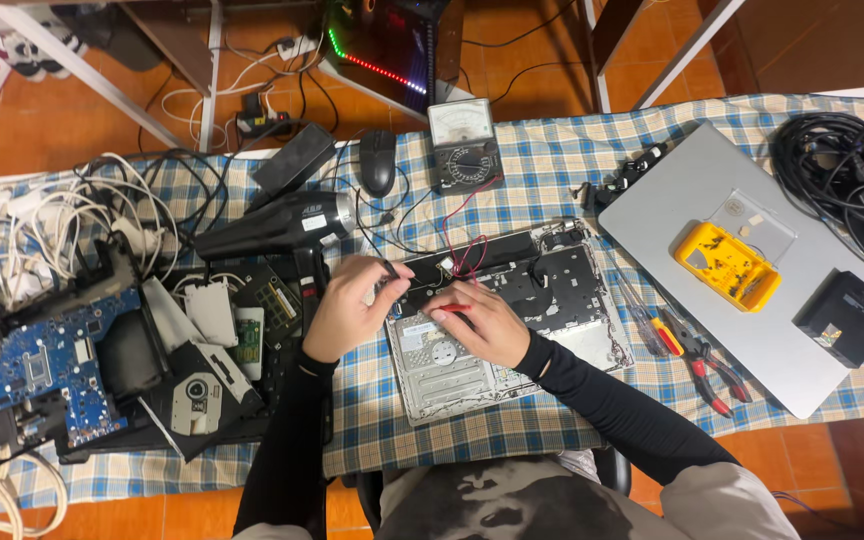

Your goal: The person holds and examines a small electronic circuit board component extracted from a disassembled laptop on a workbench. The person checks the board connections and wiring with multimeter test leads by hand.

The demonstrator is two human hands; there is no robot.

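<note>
Over an opened laptop chassis (pixel 512 310) laid flat on the checked worktop (pixel 552 150), the left hand (pixel 344 305) pinches a black probe (pixel 390 268); the right hand (pixel 477 322) grips a red probe (pixel 449 309), both wired to the meter (pixel 464 148) nearby.

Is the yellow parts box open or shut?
Open. The yellow parts box has its clear lid flipped back flat on the silver laptop lid, small parts exposed.

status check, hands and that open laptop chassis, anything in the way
Left hand pinching black probe tip at chassis edge. Right hand pressing red probe onto opened laptop chassis. Probe leads trail across it from meter; hair dryer close left.
</note>
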